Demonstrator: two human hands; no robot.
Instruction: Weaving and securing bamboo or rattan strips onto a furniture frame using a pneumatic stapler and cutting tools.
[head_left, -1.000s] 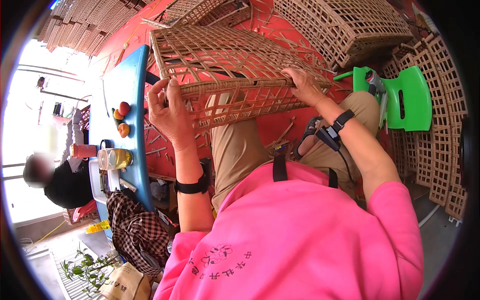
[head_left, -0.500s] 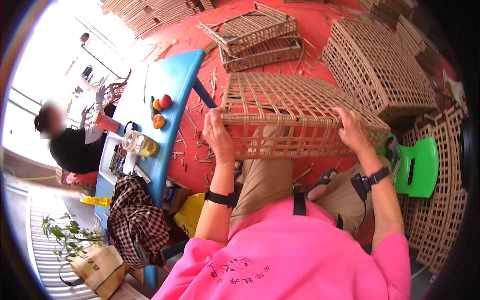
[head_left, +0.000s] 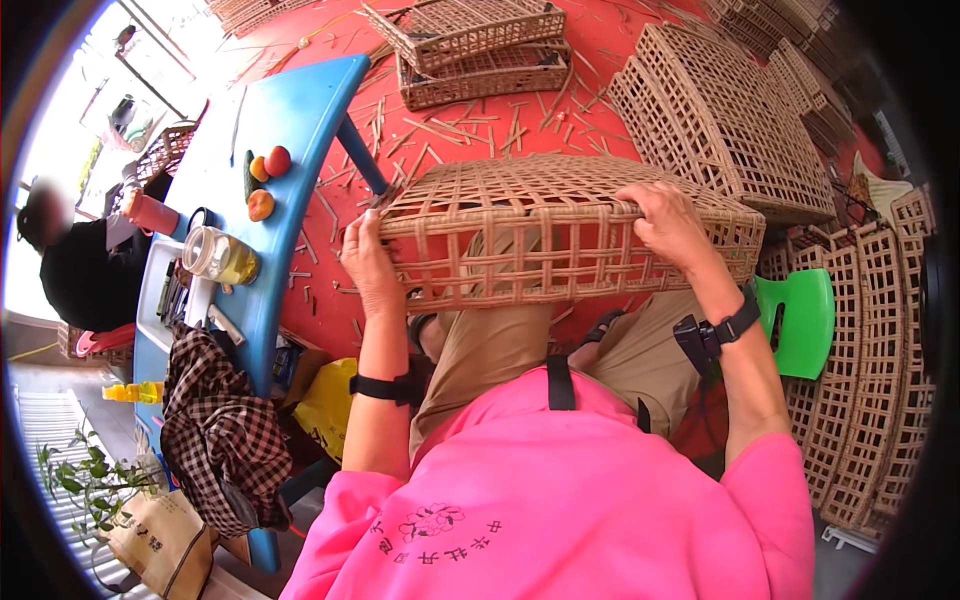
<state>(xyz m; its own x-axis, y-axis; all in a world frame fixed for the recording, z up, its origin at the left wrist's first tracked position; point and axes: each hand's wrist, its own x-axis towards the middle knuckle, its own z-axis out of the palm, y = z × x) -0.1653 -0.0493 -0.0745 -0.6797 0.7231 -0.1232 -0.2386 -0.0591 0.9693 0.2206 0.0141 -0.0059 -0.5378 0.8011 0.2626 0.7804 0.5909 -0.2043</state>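
Note:
A wide, shallow basket of brown open-weave strips [head_left: 560, 250] rests over my knees, its latticed side turned toward me and its broad woven face sloping away. At its left corner, the fingers and thumb of my left hand [head_left: 370, 262] are closed on the rim. My right hand [head_left: 665, 222] is closed over the top edge, right of the middle, with its fingertips partly hidden in the weave. Through the gaps show my tan trousers and the red floor.
To the left, a blue table [head_left: 285, 130] bears fruit [head_left: 277, 161], a glass jar [head_left: 222, 256] and a checked cloth [head_left: 215, 430]. Another person [head_left: 95, 260] sits beyond it. Baskets [head_left: 720, 120] are stacked ahead; a green chair [head_left: 805, 322] is at right. Loose strips litter the red floor [head_left: 500, 120].
The surroundings have shifted left in the picture as my head turned. The basket's near side now looks more level, with more of its lattice showing. Both hands keep their hold.

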